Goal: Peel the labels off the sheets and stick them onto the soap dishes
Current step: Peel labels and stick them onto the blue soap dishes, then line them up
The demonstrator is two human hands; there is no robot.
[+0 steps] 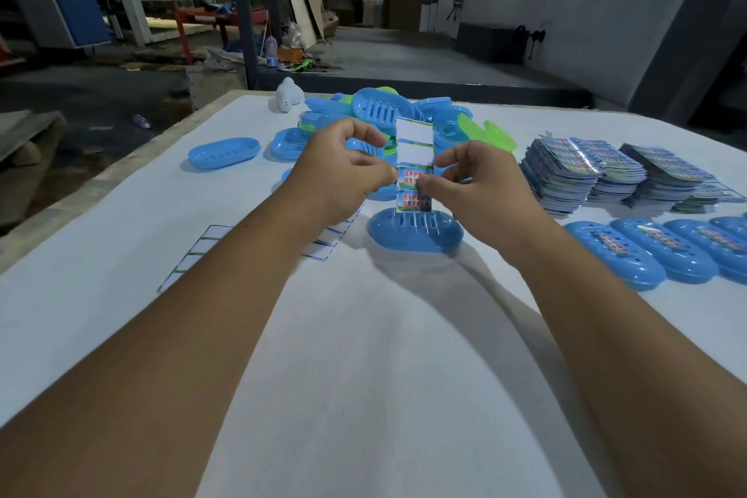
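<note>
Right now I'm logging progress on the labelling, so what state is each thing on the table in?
label strip: held upright, top two labels gone, two left
left hand: pinches the strip's left edge
right hand: pinches the third label
soap dish under the strip: unlabelled
dishes at right: labelled, in a row
dish pile: unlabelled
sheet stacks: unused
spent strips: stripped, lying flat
</note>
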